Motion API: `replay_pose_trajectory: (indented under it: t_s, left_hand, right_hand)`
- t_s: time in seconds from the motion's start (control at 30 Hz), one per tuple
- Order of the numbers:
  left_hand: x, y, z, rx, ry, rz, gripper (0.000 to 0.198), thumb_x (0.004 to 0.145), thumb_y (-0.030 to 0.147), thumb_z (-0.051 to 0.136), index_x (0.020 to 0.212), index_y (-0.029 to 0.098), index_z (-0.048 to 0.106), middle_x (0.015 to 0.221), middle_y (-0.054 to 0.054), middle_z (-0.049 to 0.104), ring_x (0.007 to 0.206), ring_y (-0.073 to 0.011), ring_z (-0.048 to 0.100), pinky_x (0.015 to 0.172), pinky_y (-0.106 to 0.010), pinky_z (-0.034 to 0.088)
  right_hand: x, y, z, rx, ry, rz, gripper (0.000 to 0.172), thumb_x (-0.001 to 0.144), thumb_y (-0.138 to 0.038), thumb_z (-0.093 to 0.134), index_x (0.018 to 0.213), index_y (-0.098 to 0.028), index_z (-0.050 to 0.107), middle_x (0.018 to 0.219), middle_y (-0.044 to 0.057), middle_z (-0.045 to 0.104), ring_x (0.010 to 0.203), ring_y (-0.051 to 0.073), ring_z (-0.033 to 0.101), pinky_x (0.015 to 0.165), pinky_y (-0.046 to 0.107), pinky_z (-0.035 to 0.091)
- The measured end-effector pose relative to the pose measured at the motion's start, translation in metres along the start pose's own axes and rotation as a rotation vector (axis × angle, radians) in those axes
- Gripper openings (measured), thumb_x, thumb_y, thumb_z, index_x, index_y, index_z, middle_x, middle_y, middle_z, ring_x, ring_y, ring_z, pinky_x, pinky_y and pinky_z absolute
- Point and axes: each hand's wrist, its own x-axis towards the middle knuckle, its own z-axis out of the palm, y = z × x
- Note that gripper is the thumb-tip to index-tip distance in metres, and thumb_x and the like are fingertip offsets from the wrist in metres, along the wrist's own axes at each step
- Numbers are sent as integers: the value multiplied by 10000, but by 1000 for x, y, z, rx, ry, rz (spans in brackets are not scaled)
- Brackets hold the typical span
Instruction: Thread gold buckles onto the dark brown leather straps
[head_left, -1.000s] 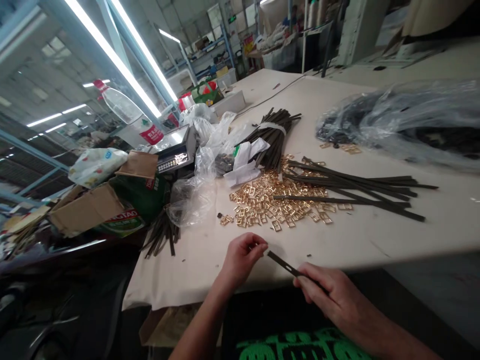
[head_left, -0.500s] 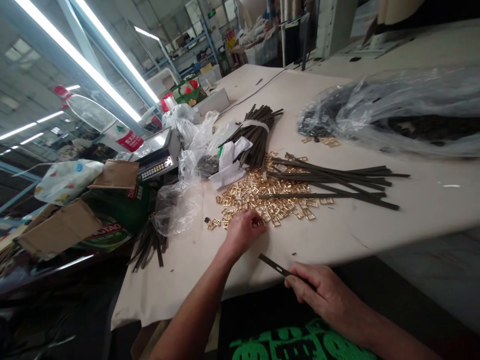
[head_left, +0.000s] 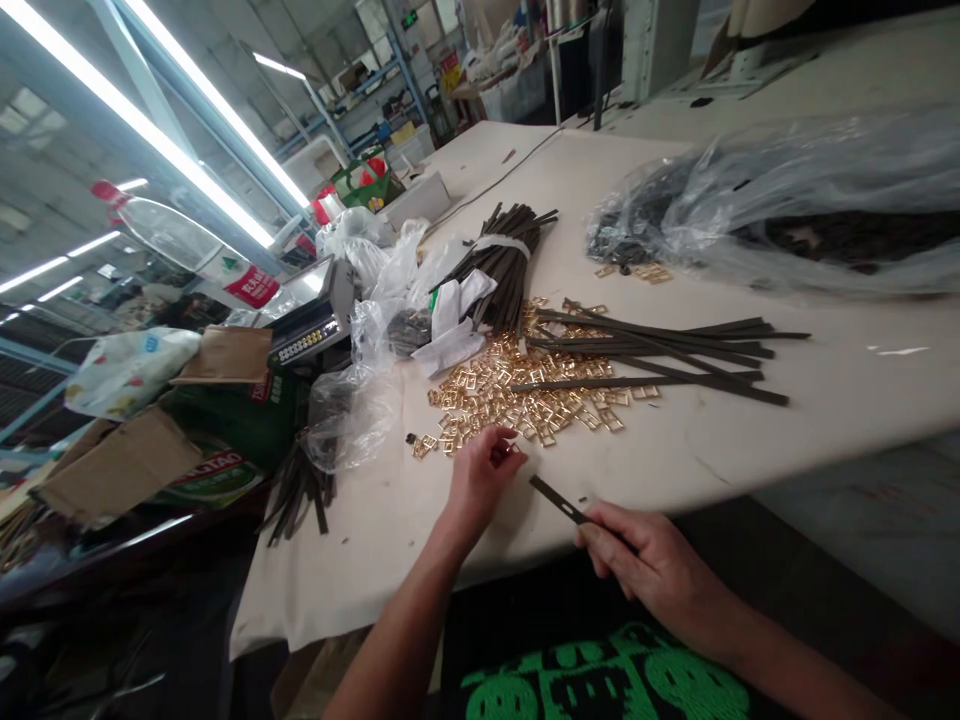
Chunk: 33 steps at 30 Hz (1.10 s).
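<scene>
My right hand (head_left: pixel 649 560) pinches a dark strap (head_left: pixel 551 494) between thumb and fingers. The strap's free end, with an oblong slot cut in it, points up and left towards my other hand. At the near edge of a heap of gold metal buckles (head_left: pixel 487 390), my left hand (head_left: pixel 484 470) is closed at the fingertips on a small gold buckle (head_left: pixel 514 449), mostly covered by the fingers. Several loose dark straps (head_left: pixel 697 350) lie across the right part of the heap. Behind it rests a strap bundle (head_left: pixel 510 260) tied with a pale band.
Clear plastic bags (head_left: pixel 810 210) with dark pieces lie at the right of the pale table (head_left: pixel 847 390). On the left are a scale (head_left: pixel 319 315), crumpled plastic (head_left: pixel 349 420), more straps (head_left: pixel 296 500), a bottle (head_left: pixel 195 245) and a green box (head_left: pixel 232 430).
My left hand has lifted slightly off the heap's edge, its fingertips now pinching a buckle. My right hand has moved a little right with the strap. The view has shifted slightly.
</scene>
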Motion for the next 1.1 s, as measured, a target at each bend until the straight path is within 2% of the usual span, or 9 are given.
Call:
replay_pose_trajectory:
  t_s: [0.23,0.33,0.47,0.6,0.7,0.87,0.97,1.1]
  left_hand:
    - [-35,12,-17,-26,160,305,497,819,143,688,1273,261,524,798,39,651,645,-91,629,664,-223,557]
    - [-49,17,-23,-51,199,368,604,827,152,704,1363,286,460,820,38,664,648,-83,637,667,-209,567]
    - [-69,23,-26,-249,227,347,689,817,165,726,1414,300,409,811,36,664,663,-87,648,650,-194,573]
    - [-88,25,-25,-427,204,318,704,825,146,716,1426,320,394,803,27,662,703,-98,652,659,-196,572]
    - [-98,21,-26,-499,201,285,690,831,160,711,1426,319,399,806,21,658,714,-104,650,669,-207,573]
    - [-109,15,-30,-577,152,216,673,826,195,725,1409,305,408,822,11,665,699,-99,649,657,-193,561]
    - [-113,14,-33,-594,156,192,636,816,198,734,1370,293,437,813,17,672,694,-102,659,646,-195,562]
    - [-116,14,-36,-612,228,96,456,783,173,751,1183,246,546,782,32,669,663,-98,660,633,-197,562]
  right_hand:
    - [-3,2,-1,84,99,56,356,962,-474,430,840,-198,618,623,-34,569,444,99,495,451,217,402]
    - [0,-1,1,92,100,55,351,954,-480,445,854,-193,621,623,-34,566,440,96,487,446,216,402]
    - [6,-12,7,122,107,7,321,945,-467,469,948,-183,619,634,-37,553,432,88,461,438,214,392]
    - [10,-28,15,127,20,-72,315,967,-439,444,1008,-180,620,635,-37,544,435,85,453,430,210,379]
    - [12,-39,23,59,-3,-137,269,959,-410,482,988,-192,637,630,-32,566,453,90,471,440,209,387]
    - [16,-53,35,-114,-15,-283,160,909,-298,557,865,-193,669,665,-15,623,580,119,558,555,219,437]
    - [17,-57,39,-143,-36,-277,169,916,-298,541,865,-193,662,658,-19,626,573,119,557,552,219,431]
    - [14,-58,37,-138,-49,-242,297,980,-363,417,882,-194,641,585,-33,567,515,116,522,521,228,414]
